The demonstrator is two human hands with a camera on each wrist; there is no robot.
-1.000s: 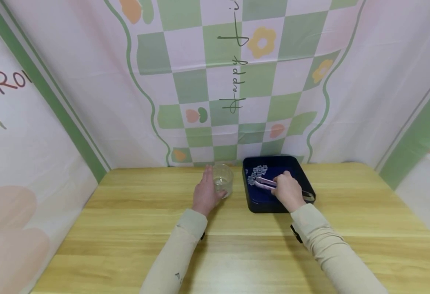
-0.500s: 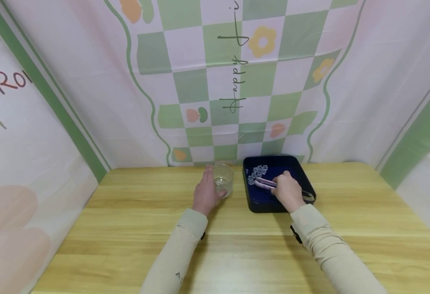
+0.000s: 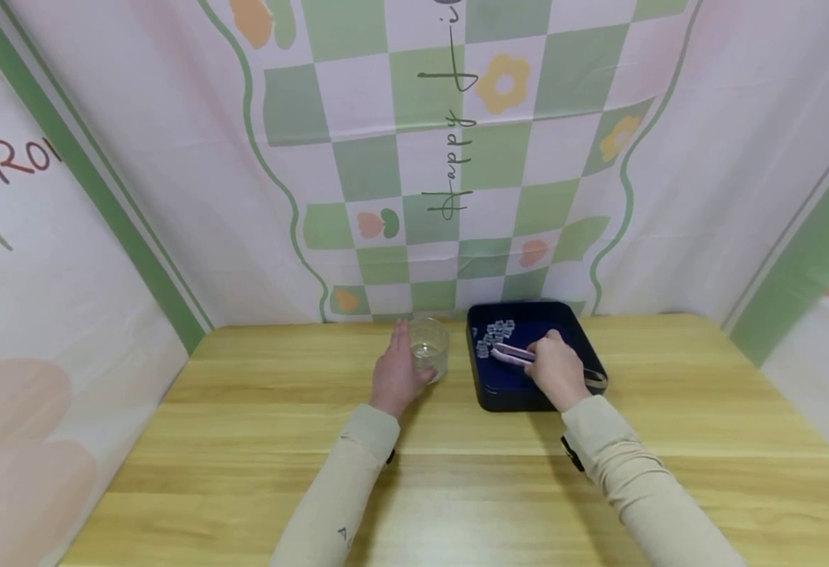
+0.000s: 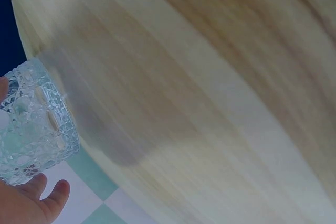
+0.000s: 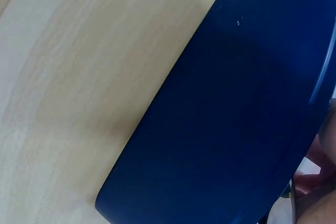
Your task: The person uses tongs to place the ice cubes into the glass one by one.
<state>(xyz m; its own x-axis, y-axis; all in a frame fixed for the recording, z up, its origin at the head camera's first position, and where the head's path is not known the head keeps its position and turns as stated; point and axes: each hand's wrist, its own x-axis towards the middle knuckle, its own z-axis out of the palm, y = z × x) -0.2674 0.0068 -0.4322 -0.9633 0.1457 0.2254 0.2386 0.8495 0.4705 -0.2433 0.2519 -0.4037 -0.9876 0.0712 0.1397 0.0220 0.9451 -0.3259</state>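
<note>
Here's the left hand (image 3: 394,376), wrapped around a clear glass (image 3: 431,339), fingers on the far side and thumb nearer the body; the left wrist view shows its cut pattern. And the right hand (image 3: 557,368): it grips a pair of tongs (image 3: 512,356), pale arms pointing toward the left hand, metal end poking out behind. Below that right hand sits the dark blue tray (image 3: 520,400), and at the tongs' tips lies a cluster of small clear pieces (image 3: 497,332); whether the tips pinch one, you can't tell. Now the lettering! Beyond both hands, "Happy" (image 3: 449,165) climbs sideways up the checked backdrop (image 3: 428,153), more script above it. Far off to the left hand's left, "Ro" (image 3: 20,157), its next letter cut by a green stripe (image 3: 95,165). The mark (image 3: 344,535) on the left sleeve (image 3: 336,488)? Too small to read.
</note>
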